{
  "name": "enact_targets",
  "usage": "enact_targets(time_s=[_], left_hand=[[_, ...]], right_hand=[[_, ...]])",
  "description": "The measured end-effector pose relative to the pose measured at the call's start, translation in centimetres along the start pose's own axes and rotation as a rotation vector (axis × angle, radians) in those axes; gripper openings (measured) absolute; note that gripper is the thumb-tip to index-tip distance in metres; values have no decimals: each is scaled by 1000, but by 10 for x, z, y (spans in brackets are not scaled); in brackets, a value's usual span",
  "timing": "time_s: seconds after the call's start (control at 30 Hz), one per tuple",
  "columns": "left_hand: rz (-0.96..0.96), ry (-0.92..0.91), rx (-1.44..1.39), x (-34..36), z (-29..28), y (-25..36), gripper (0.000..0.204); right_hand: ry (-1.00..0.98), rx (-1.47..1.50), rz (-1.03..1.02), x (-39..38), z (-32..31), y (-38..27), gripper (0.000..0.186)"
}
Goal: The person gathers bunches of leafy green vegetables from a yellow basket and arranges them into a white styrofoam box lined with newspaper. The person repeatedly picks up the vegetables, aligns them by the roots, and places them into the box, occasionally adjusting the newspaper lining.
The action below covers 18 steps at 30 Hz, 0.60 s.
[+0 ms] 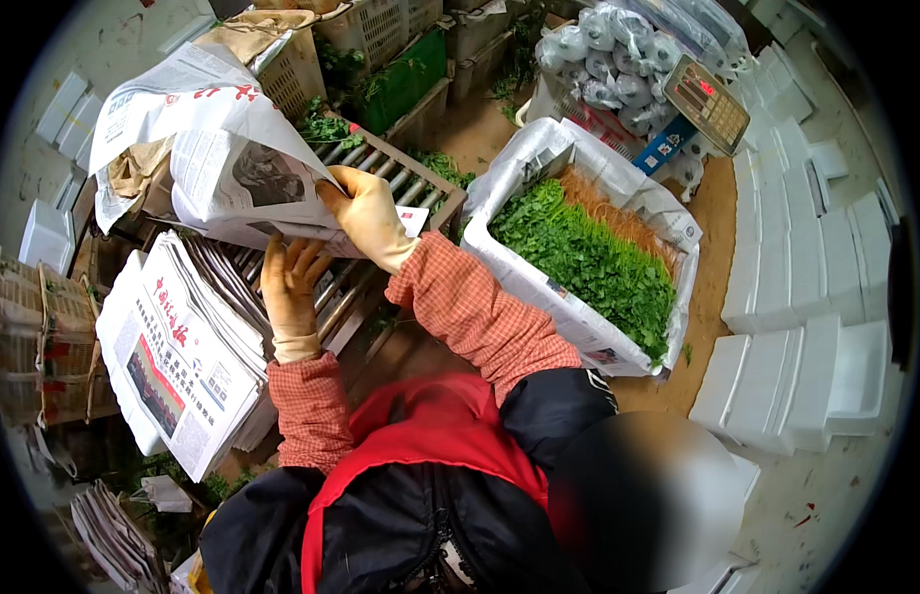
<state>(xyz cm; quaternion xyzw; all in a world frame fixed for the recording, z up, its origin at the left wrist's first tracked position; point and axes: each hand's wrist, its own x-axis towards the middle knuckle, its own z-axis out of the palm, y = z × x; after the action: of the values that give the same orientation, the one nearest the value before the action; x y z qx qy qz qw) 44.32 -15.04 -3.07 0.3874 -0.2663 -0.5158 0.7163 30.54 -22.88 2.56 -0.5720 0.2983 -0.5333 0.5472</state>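
My right hand (371,220), in a pale yellow glove, pinches the edge of a newspaper sheet (217,163) draped over what looks like a box with brown wrapping on the roller rack (401,173). My left hand (290,292), in a stained yellow glove, has its fingers stretched apart at the lower edge of that sheet. Below and left of it lies a thick stack of folded newspapers (183,356). To the right stands a white newspaper-lined box (683,238) holding rows of leafy green herbs (569,267) with brown roots.
Crates (381,30) with greens stand at the back, beside a pile of plastic rolls (609,59) and a digital scale (703,104). White foam boxes (807,257) are stacked along the right. Baskets (49,346) and more newspapers (113,540) sit at the left.
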Motion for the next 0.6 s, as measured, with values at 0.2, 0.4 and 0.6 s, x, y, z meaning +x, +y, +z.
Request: enact_targets(time_s=[0.2, 0.4, 0.6], left_hand=[[11, 54, 256, 12, -7, -13, 21], [125, 413, 285, 27, -59, 18, 13], [80, 726, 557, 44, -140, 32, 18]], right_hand=[[0, -222, -54, -12, 15, 21, 14], [428, -410, -49, 11, -112, 2, 26], [694, -540, -303, 4, -233, 1, 34]])
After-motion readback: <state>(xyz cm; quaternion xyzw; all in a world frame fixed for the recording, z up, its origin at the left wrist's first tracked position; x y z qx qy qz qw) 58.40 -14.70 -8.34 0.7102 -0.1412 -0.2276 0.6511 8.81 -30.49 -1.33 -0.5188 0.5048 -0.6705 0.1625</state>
